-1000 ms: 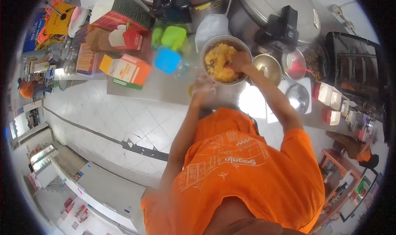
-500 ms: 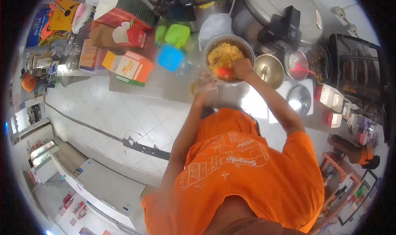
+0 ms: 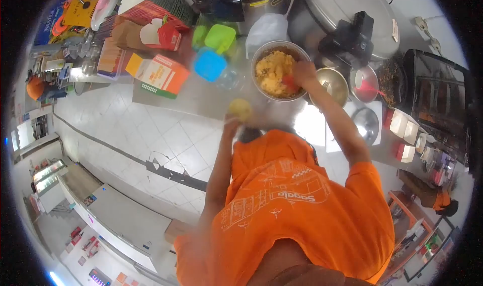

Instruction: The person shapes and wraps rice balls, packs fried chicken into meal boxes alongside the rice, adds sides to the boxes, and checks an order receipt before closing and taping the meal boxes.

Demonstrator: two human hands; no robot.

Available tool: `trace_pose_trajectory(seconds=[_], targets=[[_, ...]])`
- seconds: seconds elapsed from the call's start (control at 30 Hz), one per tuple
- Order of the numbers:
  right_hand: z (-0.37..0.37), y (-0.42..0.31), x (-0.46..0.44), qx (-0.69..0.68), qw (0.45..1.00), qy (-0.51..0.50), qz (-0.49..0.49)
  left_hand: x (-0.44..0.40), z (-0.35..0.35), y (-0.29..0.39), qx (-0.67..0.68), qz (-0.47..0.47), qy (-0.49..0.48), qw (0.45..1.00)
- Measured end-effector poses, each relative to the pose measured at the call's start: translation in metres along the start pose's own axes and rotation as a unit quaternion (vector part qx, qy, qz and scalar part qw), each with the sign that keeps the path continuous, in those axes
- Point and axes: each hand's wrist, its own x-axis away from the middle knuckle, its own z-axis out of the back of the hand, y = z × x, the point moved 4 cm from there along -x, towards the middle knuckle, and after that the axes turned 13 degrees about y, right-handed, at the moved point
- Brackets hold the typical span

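Note:
My right hand (image 3: pixel 305 76) reaches over the rim of a metal pot (image 3: pixel 259 91) and is closed on a red utensil (image 3: pixel 290 83), blurred, its head down in the food. Yellow rice (image 3: pixel 274 70) with darker bits lies in the pot. At the counter's front edge, left of the pot, my left hand (image 3: pixel 233 121) is at a round yellowish thing (image 3: pixel 240 109). Motion smears the fingers there, so whether they grip it is unclear. Right of the pot stands a metal bowl (image 3: pixel 338 85) with a fork-like utensil inside, partly behind my right forearm.
Large lidded metal cookers (image 3: pixel 347 14) stand behind the pot. To the left are a green container (image 3: pixel 220 37), a blue lid (image 3: pixel 210 65), an orange food box (image 3: pixel 161 75) and stacked cartons (image 3: pixel 161 9). On the right are a bowl with a pink utensil (image 3: pixel 365 82) and a dark steel lid (image 3: pixel 366 125).
My left hand has moved away from the pot's left side, down and left to the counter edge; the yellowish thing shows more. My right hand has moved with the red utensil towards the pot's right side.

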Motion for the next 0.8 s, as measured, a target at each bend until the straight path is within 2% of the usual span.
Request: trace_pose_trajectory(seconds=[0.03, 0.1, 0.13, 0.2, 0.23, 0.3, 0.33, 0.43, 0.5, 0.53, 0.63, 0.73, 0.8], targets=[[-0.012, 0.000, -0.001, 0.021, 0.999, -0.032, 0.028, -0.008, 0.002, -0.024, -0.076, -0.058, -0.017, 0.995], [-0.027, 0.004, -0.003, -0.024, 0.998, -0.054, -0.017, -0.008, 0.001, -0.030, -0.134, -0.111, -0.033, 0.984], [-0.033, 0.005, -0.007, -0.047, 0.996, -0.065, -0.035, -0.009, 0.002, -0.038, -0.074, -0.053, -0.036, 0.995], [-0.005, 0.006, 0.002, -0.043, 0.995, -0.061, -0.069, -0.002, -0.004, 0.015, 0.079, 0.080, -0.035, 0.993], [0.005, 0.006, 0.008, -0.042, 0.993, -0.061, -0.088, 0.000, -0.009, 0.046, 0.170, 0.146, -0.021, 0.974], [-0.006, -0.001, 0.008, -0.097, 0.987, -0.088, -0.091, -0.004, -0.023, 0.108, 0.349, 0.258, 0.037, 0.900], [-0.013, -0.004, 0.007, -0.122, 0.983, -0.100, -0.091, -0.007, -0.031, 0.121, 0.434, 0.304, 0.074, 0.845], [-0.040, 0.001, 0.000, -0.125, 0.983, -0.069, -0.119, -0.017, -0.037, 0.130, 0.426, 0.200, 0.078, 0.879], [-0.010, -0.005, 0.006, -0.117, 0.983, -0.086, -0.117, -0.040, -0.038, 0.094, 0.436, 0.193, 0.067, 0.876], [0.001, -0.007, 0.010, -0.112, 0.982, -0.096, -0.118, -0.042, -0.039, 0.093, 0.380, 0.146, 0.070, 0.911], [-0.040, -0.026, -0.001, -0.167, 0.979, -0.036, -0.110, -0.047, -0.048, 0.123, 0.201, 0.012, 0.091, 0.975], [-0.067, -0.029, -0.017, -0.231, 0.969, 0.016, -0.085, -0.049, -0.054, 0.164, 0.079, -0.091, 0.103, 0.987], [-0.060, -0.029, -0.018, -0.277, 0.948, 0.051, -0.144, -0.051, -0.054, 0.180, 0.026, -0.142, 0.112, 0.983]])
